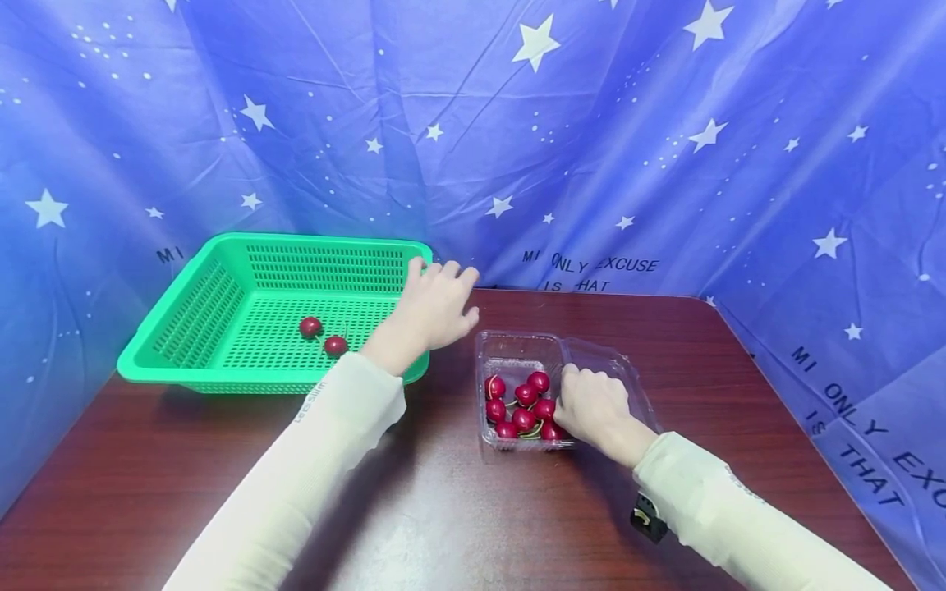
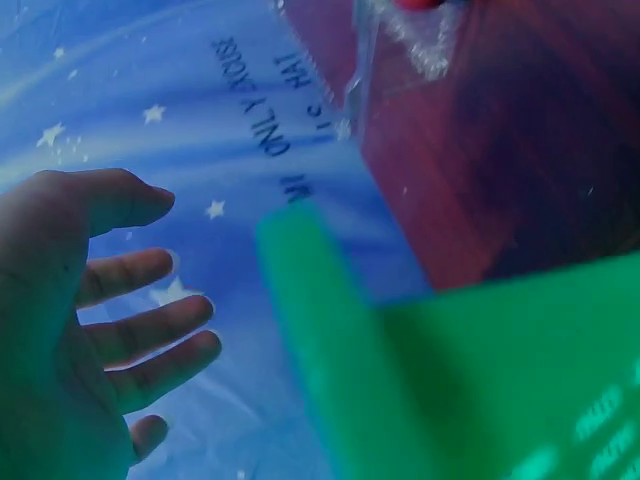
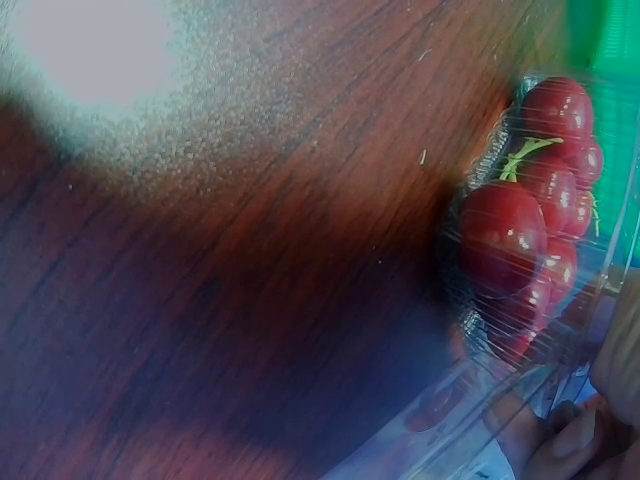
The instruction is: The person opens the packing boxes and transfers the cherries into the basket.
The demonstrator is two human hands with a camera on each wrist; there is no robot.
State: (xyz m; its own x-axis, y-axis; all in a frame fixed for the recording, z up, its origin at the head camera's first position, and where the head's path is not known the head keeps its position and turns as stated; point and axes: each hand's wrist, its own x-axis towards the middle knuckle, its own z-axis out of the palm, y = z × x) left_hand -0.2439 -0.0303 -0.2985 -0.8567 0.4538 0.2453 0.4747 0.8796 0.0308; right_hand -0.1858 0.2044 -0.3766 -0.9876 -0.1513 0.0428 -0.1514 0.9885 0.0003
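Over the right end of a green plastic basket is my left hand, its fingers spread and holding nothing. The left wrist view also shows the empty palm and fingers of this hand beside the basket's rim. Two dark red cherries lie on the basket's floor. With curled fingers, my right hand grips the right edge of a clear plastic clamshell box. Several red cherries with green stems sit inside it; the right wrist view shows these cherries through the clear wall.
The box's clear lid lies folded back on the right, partly behind my right hand. Both stand on a dark red-brown wooden table. A blue curtain with white stars hangs along the table's back and sides.
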